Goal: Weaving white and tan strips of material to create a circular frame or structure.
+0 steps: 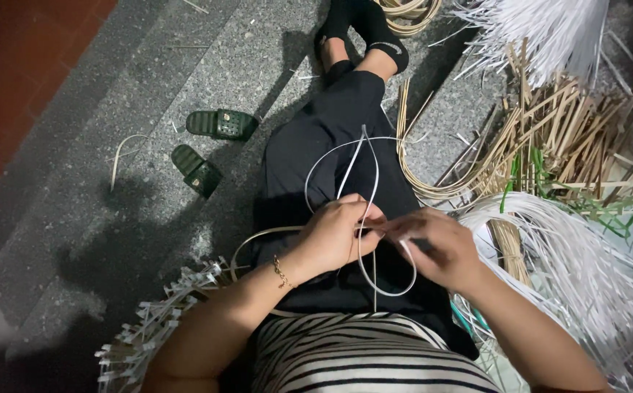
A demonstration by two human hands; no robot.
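A thin white strip (369, 169) loops up over my lap and curls down below my hands. My left hand (337, 231), with a gold bracelet at the wrist, pinches the strip against a tan cane hoop (258, 236). My right hand (433, 244) meets it from the right, fingertips closed on the same white strip. Both hands touch over my black trousers (316, 145). The exact grip points are hidden by the fingers.
Green sandals (211, 142) lie on the grey stone floor to the left. Bundles of white strips (571, 255) and tan cane pieces (556, 138) pile at the right. A woven white piece (156, 320) sits by my left elbow. More cane coils (407, 14) rest near my feet.
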